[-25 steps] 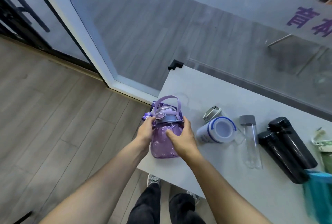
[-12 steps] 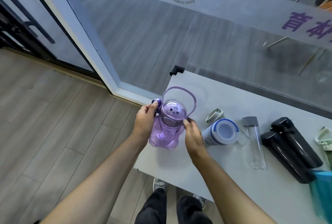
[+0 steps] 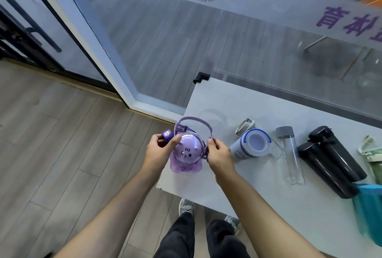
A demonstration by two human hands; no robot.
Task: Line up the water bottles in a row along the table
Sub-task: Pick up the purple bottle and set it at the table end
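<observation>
A purple bottle [image 3: 187,154] with a domed lid and a loop strap stands upright at the left end of the white table [image 3: 231,100]. My left hand [image 3: 160,151] grips its lid from the left. My right hand [image 3: 219,154] pinches the strap at the lid's right side. To the right lie a white bottle with a blue rim [image 3: 251,147], a clear tube bottle with a grey cap [image 3: 290,156] and two black bottles [image 3: 330,160]. At the right edge are a green bottle [image 3: 374,158] and a teal bottle [image 3: 370,212], both cut off.
A glass wall with a white banner runs behind the table's far edge. The table's left edge drops to wooden floor just beside the purple bottle. My legs and shoes [image 3: 186,207] are under the near edge.
The purple bottle has gone from tilted on its side in both hands to standing upright. My right hand has shifted from its body to the strap.
</observation>
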